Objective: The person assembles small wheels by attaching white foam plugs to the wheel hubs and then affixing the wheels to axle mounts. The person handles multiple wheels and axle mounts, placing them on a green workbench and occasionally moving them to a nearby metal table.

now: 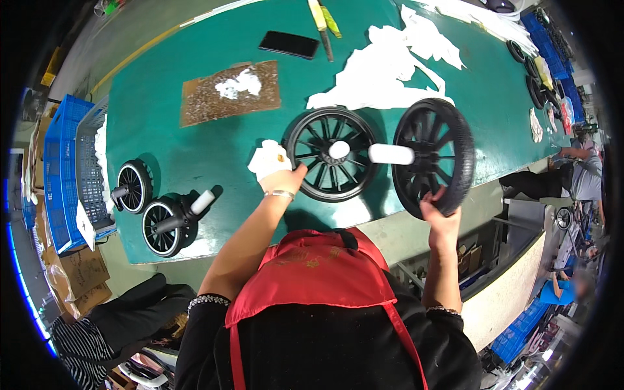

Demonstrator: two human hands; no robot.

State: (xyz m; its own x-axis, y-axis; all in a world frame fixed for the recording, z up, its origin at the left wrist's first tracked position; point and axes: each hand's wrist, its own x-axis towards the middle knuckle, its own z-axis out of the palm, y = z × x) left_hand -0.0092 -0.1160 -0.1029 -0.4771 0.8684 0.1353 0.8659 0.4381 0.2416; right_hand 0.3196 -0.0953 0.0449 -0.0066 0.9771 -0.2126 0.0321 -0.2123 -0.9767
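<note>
A black spoked wheel point(333, 162) with a white hub cap lies flat on the green table point(162, 130). My left hand point(281, 174) holds a crumpled white cloth point(268, 157) against that wheel's left rim. A second black wheel point(442, 140) stands on edge at the table's near border, with a white axle tube point(391, 154) sticking out toward the flat wheel. My right hand point(437, 213) grips this upright wheel at its lower rim.
Two smaller wheels point(153, 209) on stems lie at the near left. A brown cardboard sheet point(229, 91), a black phone point(288, 44), white plastic bags point(390, 65) and tools point(323, 23) lie farther off. Blue crates point(62, 169) stand left; another person point(578, 172) sits right.
</note>
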